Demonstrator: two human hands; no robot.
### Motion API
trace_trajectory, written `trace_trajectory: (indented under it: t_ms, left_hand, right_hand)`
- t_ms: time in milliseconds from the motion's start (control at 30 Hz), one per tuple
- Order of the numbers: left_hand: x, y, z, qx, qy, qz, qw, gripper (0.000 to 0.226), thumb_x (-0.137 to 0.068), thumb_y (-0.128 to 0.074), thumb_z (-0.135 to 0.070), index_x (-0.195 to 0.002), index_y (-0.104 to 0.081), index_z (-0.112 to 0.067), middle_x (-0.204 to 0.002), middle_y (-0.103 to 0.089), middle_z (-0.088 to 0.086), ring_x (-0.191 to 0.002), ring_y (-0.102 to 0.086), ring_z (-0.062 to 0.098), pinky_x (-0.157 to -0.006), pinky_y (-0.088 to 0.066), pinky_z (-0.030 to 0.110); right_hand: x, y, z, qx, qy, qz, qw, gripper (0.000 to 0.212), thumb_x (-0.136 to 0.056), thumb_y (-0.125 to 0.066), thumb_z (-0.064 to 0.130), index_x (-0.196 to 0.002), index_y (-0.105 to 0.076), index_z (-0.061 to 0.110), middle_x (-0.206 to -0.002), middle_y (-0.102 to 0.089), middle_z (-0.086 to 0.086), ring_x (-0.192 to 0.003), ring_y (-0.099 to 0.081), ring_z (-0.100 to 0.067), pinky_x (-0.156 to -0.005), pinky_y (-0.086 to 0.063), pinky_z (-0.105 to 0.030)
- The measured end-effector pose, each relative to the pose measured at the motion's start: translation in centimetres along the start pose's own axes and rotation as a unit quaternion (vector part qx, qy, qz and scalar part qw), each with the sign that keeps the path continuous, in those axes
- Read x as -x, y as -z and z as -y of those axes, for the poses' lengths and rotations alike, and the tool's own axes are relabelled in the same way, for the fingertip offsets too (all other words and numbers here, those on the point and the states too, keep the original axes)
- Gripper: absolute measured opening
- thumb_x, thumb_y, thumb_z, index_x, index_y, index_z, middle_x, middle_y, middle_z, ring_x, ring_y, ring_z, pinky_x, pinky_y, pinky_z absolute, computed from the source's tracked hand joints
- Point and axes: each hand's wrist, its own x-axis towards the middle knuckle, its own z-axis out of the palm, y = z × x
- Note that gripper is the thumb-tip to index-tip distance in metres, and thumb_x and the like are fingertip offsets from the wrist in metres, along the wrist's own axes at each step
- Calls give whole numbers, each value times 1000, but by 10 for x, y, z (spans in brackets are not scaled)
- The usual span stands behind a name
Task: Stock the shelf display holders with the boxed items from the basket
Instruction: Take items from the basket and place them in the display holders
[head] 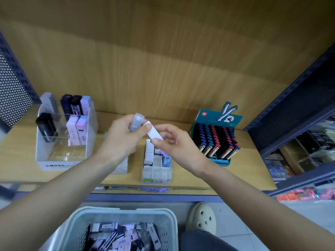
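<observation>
my left hand (121, 136) grips a grey box (136, 122) and my right hand (175, 142) pinches a white box (154, 132) above the divided holder (157, 171) on the shelf (190, 175).

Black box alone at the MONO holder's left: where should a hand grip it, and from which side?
Pinch the black box by its upper end, coming from above. It leans tilted with that end sticking up free, while its lower half sits walled in by the MONO holder.

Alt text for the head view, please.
The left hand grips a grey boxed item and the right hand pinches a white box over a wooden shelf, above a white compartment holder; a basket of boxes sits below.
</observation>
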Motion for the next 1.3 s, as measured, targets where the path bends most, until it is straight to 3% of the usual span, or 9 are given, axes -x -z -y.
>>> trace_trajectory:
  t_ms: [167, 333, 500, 667, 833, 900, 967, 1100, 1300]
  left_hand:
    - [13, 43, 5, -48, -53, 2, 997, 9, -84, -67, -16, -77, -63, -19, -49, -53, -16, -44, -43, -2, -44, -33, 10]
    - [26, 87, 4, -46, -69, 30, 996, 7, -86, -63, -4, -80, -62, -9, -46, -53, -15, -39, -44, -1, -42, -31, 5]
    - [33, 135, 12, -38, -69, 9, 997, 15, -85, -65, -6, -80, -62, -19, -48, -54, -18, -38, -41, -3, -40, -28, 5]
    - [38, 177, 32, -17, -9, -72, 997, 8, -92, -56, -18, -87, -60, -23, -42, -47, -18, -38, -37, 1, -46, -31, 26]
    - [40, 205, 34, 29, 55, -105, 993, 9, -94, -53, -22, -89, -60, -21, -71, -57, -1, -41, -40, 3, -44, -35, 20]
    - [40, 212, 33, 24, 56, -105, 993, 11, -94, -52, -24, -86, -59, -21, -64, -51, -3, -38, -38, 1, -43, -34, 17]
    - [41, 219, 33, 32, 65, -109, 991, 11, -94, -52, -24, -86, -59, -21, -57, -46, -6, -37, -36, 2, -42, -33, 16]
    - [40, 236, 34, 53, 93, -124, 987, 13, -92, -52, -17, -87, -59, -27, -46, -47, -12, -42, -38, 8, -48, -36, 22]
    - [38, 256, 33, 56, 100, -146, 983, 14, -93, -50, -15, -86, -56, -27, -56, -44, -2, -47, -39, 12, -46, -35, 23]
  right_hand:
    - [-2, -29, 15, -12, -44, 46, 998, 7, -95, -54, 13, -98, -60, 10, -81, -61, -9, -72, -56, -15, -65, -47, -22]
    - [-11, -67, 34, -90, -123, 166, 974, 38, -102, -26, 32, -111, -57, 12, -91, -65, 0, -79, -62, -13, -80, -51, -27]
    - [-25, -104, 48, -131, -135, 164, 968, 26, -101, -35, 23, -100, -59, 13, -76, -48, 4, -64, -45, -4, -69, -43, -15]
    - [-52, -134, 58, -47, -84, 120, 988, 10, -96, -50, 12, -103, -53, 6, -81, -65, -1, -65, -63, -1, -69, -47, -11]
    - [-79, -165, 70, 1, -72, 95, 993, 7, -96, -50, 12, -101, -46, 8, -81, -65, -2, -58, -63, -4, -55, -49, -16]
    - [-89, -178, 67, 61, -53, 80, 993, 4, -95, -53, 14, -96, -51, 11, -73, -58, 2, -49, -56, -2, -51, -48, -19]
    - [-99, -188, 61, 147, -31, 65, 987, 6, -95, -54, 16, -90, -57, 17, -70, -52, 5, -49, -51, -1, -53, -48, -20]
    - [-115, -206, 48, 321, -8, 91, 942, 21, -93, -50, 13, -111, -61, 13, -96, -57, 0, -83, -60, -19, -79, -51, -35]
    - [-130, -232, 36, 379, 6, 61, 923, 5, -89, -58, 14, -94, -57, 14, -88, -62, -6, -75, -58, -23, -67, -50, -39]
